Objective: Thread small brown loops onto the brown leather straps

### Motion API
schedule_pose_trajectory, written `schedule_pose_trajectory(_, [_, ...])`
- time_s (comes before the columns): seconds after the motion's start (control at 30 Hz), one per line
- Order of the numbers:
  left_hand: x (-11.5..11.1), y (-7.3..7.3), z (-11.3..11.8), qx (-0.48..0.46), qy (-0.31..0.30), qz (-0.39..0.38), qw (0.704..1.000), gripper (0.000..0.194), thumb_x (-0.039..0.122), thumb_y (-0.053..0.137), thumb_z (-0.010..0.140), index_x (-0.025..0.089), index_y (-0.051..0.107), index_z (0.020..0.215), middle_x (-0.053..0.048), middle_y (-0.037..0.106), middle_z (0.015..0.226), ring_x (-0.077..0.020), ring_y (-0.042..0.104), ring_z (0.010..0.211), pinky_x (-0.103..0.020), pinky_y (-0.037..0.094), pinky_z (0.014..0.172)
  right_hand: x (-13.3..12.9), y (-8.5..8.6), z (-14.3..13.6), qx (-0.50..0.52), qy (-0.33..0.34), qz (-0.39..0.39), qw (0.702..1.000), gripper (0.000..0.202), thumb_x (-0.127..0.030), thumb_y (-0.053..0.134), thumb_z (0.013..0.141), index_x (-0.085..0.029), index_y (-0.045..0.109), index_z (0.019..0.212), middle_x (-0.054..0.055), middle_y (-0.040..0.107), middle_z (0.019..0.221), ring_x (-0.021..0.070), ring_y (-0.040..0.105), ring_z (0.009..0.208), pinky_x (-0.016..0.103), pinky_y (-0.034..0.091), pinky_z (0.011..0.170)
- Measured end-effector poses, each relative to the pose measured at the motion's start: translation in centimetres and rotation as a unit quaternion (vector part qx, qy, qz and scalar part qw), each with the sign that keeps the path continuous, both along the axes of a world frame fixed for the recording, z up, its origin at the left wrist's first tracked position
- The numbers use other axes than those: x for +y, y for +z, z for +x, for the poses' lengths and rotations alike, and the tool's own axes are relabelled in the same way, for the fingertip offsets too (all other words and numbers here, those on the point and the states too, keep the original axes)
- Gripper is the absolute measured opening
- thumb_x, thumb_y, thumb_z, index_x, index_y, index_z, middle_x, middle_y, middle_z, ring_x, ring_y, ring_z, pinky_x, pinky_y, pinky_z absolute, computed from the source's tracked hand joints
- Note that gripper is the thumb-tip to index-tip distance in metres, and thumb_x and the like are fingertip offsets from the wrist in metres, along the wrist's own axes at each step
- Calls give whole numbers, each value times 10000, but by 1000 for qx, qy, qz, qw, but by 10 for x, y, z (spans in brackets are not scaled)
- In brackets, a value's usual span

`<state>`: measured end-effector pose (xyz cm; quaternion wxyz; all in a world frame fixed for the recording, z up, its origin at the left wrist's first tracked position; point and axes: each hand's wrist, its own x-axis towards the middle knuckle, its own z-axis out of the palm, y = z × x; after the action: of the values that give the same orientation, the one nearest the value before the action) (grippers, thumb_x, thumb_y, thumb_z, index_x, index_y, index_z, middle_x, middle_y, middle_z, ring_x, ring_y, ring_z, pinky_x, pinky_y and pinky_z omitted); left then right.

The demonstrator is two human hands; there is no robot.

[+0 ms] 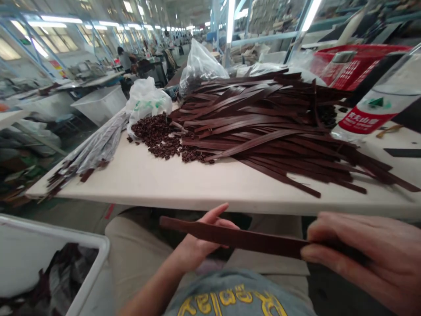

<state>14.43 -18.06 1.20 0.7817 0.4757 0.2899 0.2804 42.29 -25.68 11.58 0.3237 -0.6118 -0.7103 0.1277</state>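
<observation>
A dark brown flat strap [263, 243] stretches across the front of my body, beyond the table's near edge. My right hand [358, 254] pinches it near its right part between thumb and fingers. Behind the strap's left part is my left hand [200, 239], its fingers apart and partly hidden by the strap; whether they touch it is unclear. A large heap of similar brown straps [263, 118] lies on the white table [131, 180]. Left of the heap is a pile of small dark brown pieces [158, 134].
A plastic-wrapped strap bundle [98, 145] lies at the table's left, near a white plastic bag [148, 98]. At the right stand a clear bottle [375, 105] and a red basket [362, 66]. A white bin [101, 245] is at lower left. One person [126, 59] sits far back.
</observation>
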Motion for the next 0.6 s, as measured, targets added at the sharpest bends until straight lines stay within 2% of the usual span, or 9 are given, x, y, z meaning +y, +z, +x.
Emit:
schedule_pose_trajectory(0.1, [0, -1, 4, -51, 60, -77, 994, 596, 452, 746, 811, 209, 600, 1336, -65, 727, 892, -125, 645, 658, -227, 502, 593, -20, -30, 8, 40, 48, -151, 987, 364, -600, 634, 856, -311, 642, 635, -12, 585, 497, 155, 512, 401, 297, 376, 344])
schedule_pose_trajectory(0.2, [6, -2, -6, -52, 126, -119, 984, 466, 460, 749, 796, 160, 695, 1148, -46, 710, 823, -97, 616, 569, -198, 471, 520, -29, -63, 16, 127, 21, -272, 954, 468, -656, 604, 847, -261, 612, 595, -3, 553, 537, 152, 505, 458, 266, 414, 381])
schedule_pose_trajectory(0.27, [8, -2, -16, -42, 152, -125, 980, 519, 583, 679, 818, 130, 717, 1068, -62, 713, 795, -111, 633, 573, -218, 508, 558, -32, -83, 18, 173, 6, -319, 932, 503, -686, 610, 824, -240, 597, 592, -9, 514, 554, 140, 462, 481, 256, 398, 402])
schedule_pose_trajectory(0.33, [8, -3, -27, -23, 159, -116, 980, 683, 737, 551, 823, 116, 728, 1046, -90, 722, 810, -134, 652, 607, -243, 536, 585, -32, -99, 19, 209, -4, -343, 916, 529, -709, 623, 800, -225, 588, 591, -16, 486, 562, 131, 427, 498, 248, 374, 420])
schedule_pose_trajectory(0.4, [4, -7, -37, 19, 159, -88, 983, 725, 777, 537, 800, 133, 727, 1073, -97, 729, 859, -154, 667, 659, -253, 547, 578, -31, -111, 19, 236, -14, -356, 904, 554, -736, 634, 773, -213, 594, 594, -15, 485, 574, 130, 427, 521, 247, 370, 445])
schedule_pose_trajectory(0.5, [-4, -14, -45, 124, 144, -27, 981, 483, 549, 730, 794, 171, 717, 1096, -53, 717, 863, -132, 654, 675, -228, 540, 583, -26, -120, 20, 260, -21, -367, 893, 575, -757, 660, 734, -204, 601, 589, -16, 489, 575, 130, 427, 535, 247, 366, 466])
schedule_pose_trajectory(0.6, [-9, -18, -46, 179, 134, 15, 974, 366, 352, 778, 787, 173, 707, 1099, 0, 663, 778, -90, 615, 626, -202, 518, 588, -20, -123, 26, 258, -12, -368, 893, 586, -767, 664, 724, -204, 594, 576, -20, 497, 552, 125, 416, 518, 246, 353, 460])
